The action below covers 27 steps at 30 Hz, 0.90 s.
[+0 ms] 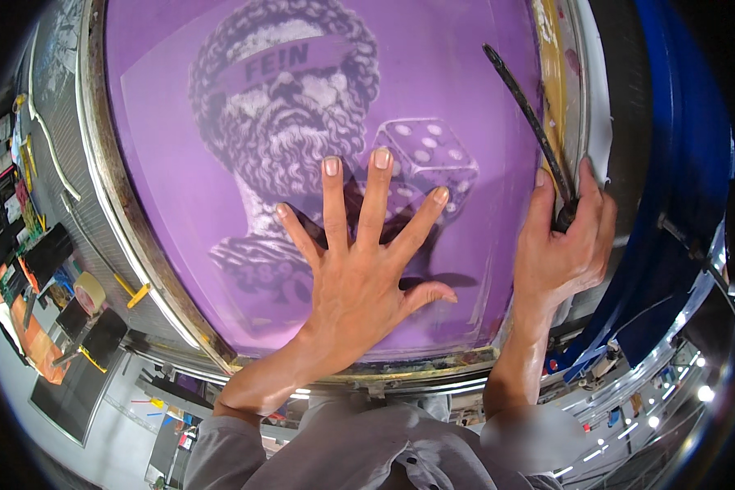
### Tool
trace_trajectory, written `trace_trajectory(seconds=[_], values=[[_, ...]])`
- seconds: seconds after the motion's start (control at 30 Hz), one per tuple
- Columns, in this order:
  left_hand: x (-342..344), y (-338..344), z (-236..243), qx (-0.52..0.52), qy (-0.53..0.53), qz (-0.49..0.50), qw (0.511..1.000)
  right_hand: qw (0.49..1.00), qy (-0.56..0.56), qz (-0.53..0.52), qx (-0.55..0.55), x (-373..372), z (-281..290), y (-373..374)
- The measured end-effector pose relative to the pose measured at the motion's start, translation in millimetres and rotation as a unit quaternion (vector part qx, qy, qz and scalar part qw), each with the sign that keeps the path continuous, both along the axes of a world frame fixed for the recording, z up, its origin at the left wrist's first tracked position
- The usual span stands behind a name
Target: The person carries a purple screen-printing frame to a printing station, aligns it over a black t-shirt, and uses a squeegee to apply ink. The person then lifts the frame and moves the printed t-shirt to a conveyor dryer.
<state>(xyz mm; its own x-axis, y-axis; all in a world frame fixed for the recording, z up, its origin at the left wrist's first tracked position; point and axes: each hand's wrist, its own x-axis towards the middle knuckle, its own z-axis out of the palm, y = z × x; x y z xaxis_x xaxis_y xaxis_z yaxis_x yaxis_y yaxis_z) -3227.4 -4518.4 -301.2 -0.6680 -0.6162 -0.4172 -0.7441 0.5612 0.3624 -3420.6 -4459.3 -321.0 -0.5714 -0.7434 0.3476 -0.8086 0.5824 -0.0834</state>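
Observation:
A purple printing screen (pixel 155 147) fills the centre, with a pale image of a curly-bearded bust (pixel 278 90) wearing a lettered band over its eyes, and dice (pixel 425 143) beside it. My left hand (pixel 359 265) lies spread on the mesh over the lower part of the image, fingers apart. At the screen's right edge, my right hand (pixel 567 241) is closed round the lower end of a long, thin black tool (pixel 514 86), which slants up and left over the mesh. The right fingertips are beside the metal rail there; whether they touch it I cannot tell.
The screen's worn frame (pixel 118 188) borders the mesh. At left are a grey surface (pixel 57 98), a yellow-handled tool (pixel 135 294), a tape roll (pixel 90 290) and assorted clutter. A blue panel (pixel 682 163) stands at right. My grey-clothed body is at the bottom.

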Motion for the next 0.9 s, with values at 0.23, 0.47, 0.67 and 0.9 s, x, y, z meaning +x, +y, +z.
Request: trace_trajectory(seconds=[0.23, 0.47, 0.67, 0.9], values=[[25, -42, 21, -0.012, 0.060, 0.090, 0.994, 1.000, -0.021, -0.019, 0.014, 6, 5, -5], [33, -94, 9, -0.106, 0.039, 0.151, 0.982, 0.996, -0.074, -0.046, -0.002, 13, 9, -7], [1, -117, -1, -0.146, -0.018, 0.021, 0.989, 0.998, -0.042, -0.028, 0.029, 12, 11, -9], [-7, -135, -8, -0.119, 0.036, 0.126, 0.984, 0.999, -0.003, -0.014, 0.039, 9, 8, -7]])
